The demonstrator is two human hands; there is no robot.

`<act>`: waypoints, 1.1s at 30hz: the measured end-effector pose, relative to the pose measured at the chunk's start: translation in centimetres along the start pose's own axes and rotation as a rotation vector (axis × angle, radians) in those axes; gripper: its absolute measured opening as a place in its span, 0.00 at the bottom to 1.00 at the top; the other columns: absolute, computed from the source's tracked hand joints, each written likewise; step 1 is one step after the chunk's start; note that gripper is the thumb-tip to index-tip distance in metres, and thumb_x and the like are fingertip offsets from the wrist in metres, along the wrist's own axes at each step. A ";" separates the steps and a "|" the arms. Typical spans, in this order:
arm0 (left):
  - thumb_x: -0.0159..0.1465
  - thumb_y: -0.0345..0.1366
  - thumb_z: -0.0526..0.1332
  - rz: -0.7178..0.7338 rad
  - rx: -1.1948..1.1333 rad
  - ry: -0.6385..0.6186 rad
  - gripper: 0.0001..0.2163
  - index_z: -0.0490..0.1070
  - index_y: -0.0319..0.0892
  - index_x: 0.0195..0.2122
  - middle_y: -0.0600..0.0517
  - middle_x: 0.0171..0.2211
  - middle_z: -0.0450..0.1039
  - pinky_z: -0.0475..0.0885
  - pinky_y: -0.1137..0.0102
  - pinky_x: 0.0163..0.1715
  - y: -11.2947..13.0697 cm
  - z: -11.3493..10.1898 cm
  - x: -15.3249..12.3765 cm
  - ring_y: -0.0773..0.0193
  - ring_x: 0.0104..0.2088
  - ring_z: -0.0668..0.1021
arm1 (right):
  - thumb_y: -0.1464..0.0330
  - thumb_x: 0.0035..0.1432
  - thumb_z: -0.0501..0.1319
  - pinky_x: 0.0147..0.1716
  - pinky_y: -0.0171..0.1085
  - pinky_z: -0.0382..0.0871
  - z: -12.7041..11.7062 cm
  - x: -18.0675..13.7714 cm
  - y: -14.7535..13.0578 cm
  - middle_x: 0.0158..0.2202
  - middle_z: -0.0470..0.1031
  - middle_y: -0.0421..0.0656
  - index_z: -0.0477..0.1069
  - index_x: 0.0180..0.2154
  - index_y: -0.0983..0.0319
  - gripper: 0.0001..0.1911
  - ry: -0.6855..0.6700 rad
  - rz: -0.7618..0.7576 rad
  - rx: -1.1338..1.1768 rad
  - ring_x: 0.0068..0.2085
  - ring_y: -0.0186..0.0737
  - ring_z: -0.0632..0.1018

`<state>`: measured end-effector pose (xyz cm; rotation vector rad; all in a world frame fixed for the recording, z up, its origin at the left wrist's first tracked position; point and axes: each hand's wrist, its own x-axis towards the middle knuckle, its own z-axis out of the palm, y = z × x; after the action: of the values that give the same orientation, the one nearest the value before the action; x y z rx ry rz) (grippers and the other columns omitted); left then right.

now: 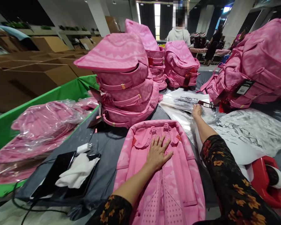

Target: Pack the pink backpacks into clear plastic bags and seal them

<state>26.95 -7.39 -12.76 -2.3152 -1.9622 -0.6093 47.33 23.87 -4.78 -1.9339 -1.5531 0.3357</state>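
A pink backpack [187, 175] lies on the table in front of me, its straps and padded back facing up. My left hand [158, 153] rests flat on its upper part, fingers spread. Farther off to the right, my right hand [196, 111] is at a stack of clear plastic bags [178, 99] with dark print. Its fingers are bent together on the edge of a bag. Beside those fingertips is a dark hang tag [206, 104] with a white label.
Stacked pink backpacks [126, 78] stand ahead, with more piled on the right [259, 62]. Bagged ones lie in a green-sided bin [84, 82] at left. A red tape dispenser [259, 178], a pile of small packets [255, 128], a black tablet [53, 175] and a white cloth [78, 170] are nearby.
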 end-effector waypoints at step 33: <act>0.64 0.41 0.62 -0.390 -0.610 0.147 0.11 0.70 0.43 0.26 0.53 0.22 0.69 0.63 0.68 0.29 1.4 -9.7 -11.2 0.63 0.24 0.70 | 0.46 0.61 0.60 0.18 0.29 0.51 -11.9 -25.1 0.8 0.20 0.54 0.30 0.53 0.29 0.56 0.25 -0.263 0.072 1.019 0.19 0.29 0.58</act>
<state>24.41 -20.98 -7.12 -2.0488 -2.4229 -1.5495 47.74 -3.58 -0.70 -1.1490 -1.0918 1.1820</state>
